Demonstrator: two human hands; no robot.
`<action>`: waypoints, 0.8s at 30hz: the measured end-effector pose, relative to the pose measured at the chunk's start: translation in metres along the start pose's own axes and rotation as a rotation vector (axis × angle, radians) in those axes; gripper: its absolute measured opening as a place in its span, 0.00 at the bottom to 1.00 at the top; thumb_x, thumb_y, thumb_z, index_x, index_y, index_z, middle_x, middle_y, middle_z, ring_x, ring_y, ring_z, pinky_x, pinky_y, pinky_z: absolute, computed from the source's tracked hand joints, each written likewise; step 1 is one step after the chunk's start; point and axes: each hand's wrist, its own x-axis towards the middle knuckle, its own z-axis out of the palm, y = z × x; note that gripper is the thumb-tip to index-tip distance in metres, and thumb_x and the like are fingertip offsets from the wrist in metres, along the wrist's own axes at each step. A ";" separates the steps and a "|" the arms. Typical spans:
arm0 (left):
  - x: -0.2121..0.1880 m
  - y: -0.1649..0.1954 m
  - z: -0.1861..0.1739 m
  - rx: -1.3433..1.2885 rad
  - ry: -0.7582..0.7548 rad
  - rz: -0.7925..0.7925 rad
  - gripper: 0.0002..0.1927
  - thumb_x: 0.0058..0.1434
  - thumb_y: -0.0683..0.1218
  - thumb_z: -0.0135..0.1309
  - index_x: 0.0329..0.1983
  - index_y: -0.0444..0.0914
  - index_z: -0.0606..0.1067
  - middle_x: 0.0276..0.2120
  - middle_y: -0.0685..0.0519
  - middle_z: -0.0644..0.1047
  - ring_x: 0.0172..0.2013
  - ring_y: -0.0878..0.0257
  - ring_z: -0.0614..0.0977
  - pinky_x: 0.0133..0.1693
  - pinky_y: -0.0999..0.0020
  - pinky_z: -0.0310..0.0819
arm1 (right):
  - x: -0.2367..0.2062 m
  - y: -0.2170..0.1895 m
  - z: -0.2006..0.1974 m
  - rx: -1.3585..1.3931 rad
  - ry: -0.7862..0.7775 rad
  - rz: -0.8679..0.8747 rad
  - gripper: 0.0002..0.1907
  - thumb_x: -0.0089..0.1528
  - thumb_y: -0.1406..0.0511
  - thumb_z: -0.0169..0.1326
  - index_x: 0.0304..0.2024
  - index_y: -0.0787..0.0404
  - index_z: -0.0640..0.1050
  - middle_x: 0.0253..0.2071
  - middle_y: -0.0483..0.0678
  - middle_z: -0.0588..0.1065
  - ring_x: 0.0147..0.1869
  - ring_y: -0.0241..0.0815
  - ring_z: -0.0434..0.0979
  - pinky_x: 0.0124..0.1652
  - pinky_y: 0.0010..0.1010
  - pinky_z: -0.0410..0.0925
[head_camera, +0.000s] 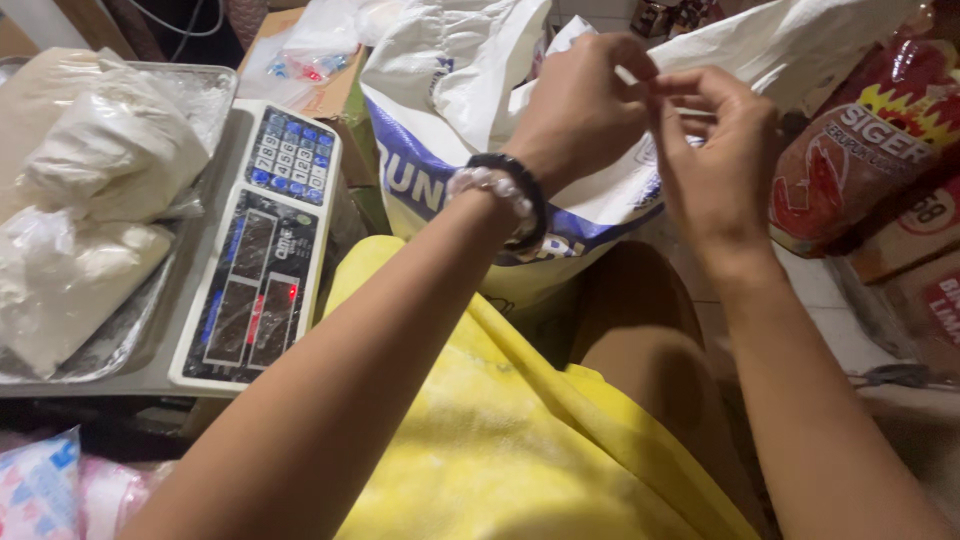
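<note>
Hands meet in front of a large white sack (470, 110) with blue print, seen from above by the head camera. Left hand (580, 110), wearing a dark bracelet (525, 195) and a clear beaded one on the wrist, is curled, its thumb and forefinger pinched together at the point where it touches the right hand (715, 160). Right hand has its fingers bent and loosely spread, the fingertips closing on the same spot; whatever small item is pinched there, possibly a thin tie or a twist of plastic, is too small to identify. Sack stands just beyond the person's knees, its mouth open and its white upper part folded and slack behind the hands. To the left, a digital scale (265, 250) with a keypad carries a metal tray (200, 95) holding several clear bags of white powder (110, 150), already filled and lying heaped against one another. As a judgement from this layout, portioning appears partly done: some bags are filled and set on the tray, while the sack remains open. Yellow cloth (500, 440) covers the lap; a red snack packet (860, 150) and cardboard boxes (910, 240) lie to the right.
</note>
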 end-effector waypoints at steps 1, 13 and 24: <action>0.005 0.000 0.009 -0.014 -0.001 0.028 0.12 0.51 0.45 0.63 0.39 0.38 0.83 0.35 0.46 0.85 0.36 0.58 0.89 0.41 0.65 0.82 | 0.001 0.005 -0.005 -0.034 0.026 0.029 0.07 0.74 0.66 0.58 0.47 0.64 0.82 0.44 0.52 0.82 0.47 0.41 0.84 0.47 0.30 0.77; 0.032 0.018 0.079 -0.113 0.013 0.126 0.13 0.50 0.46 0.64 0.38 0.38 0.82 0.33 0.47 0.85 0.35 0.55 0.89 0.41 0.63 0.81 | -0.005 0.047 -0.044 0.090 0.293 0.156 0.14 0.71 0.62 0.59 0.46 0.66 0.70 0.39 0.46 0.75 0.39 0.34 0.80 0.38 0.23 0.75; 0.033 0.030 0.095 -0.111 0.092 0.224 0.15 0.42 0.46 0.65 0.34 0.38 0.79 0.31 0.44 0.83 0.36 0.48 0.86 0.40 0.57 0.79 | 0.002 0.127 -0.059 0.026 0.423 -0.020 0.09 0.70 0.75 0.57 0.50 0.68 0.70 0.49 0.52 0.75 0.49 0.37 0.80 0.47 0.26 0.77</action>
